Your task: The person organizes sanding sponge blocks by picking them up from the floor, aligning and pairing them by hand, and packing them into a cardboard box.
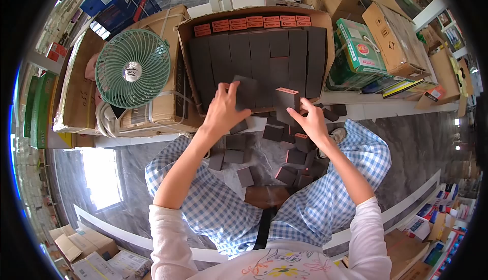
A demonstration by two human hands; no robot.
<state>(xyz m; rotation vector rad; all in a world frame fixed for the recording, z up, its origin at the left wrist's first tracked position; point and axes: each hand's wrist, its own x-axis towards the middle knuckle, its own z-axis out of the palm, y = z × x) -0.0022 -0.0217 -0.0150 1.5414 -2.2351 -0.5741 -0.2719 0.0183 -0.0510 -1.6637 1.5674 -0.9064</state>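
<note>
My right hand (311, 123) grips a small black box (287, 108) with an orange-red printed end facing up, its thumb against the near side. My left hand (223, 108) is bent around another black box (247, 93), fingers at its far left edge and thumb at the near side; this box is slightly blurred. Both hands are at the front edge of a large open carton (328, 64), which holds rows of the same black boxes (239, 51). Along its back wall, orange-red box ends (254, 22) show in a double row.
Loose black boxes (245, 177) lie scattered on the grey marbled floor (137, 178) between the legs. On the left, a green fan (133, 69) stands on a cardboard box (175, 76). Green packages (362, 46) and more cartons (396, 38) are at the right.
</note>
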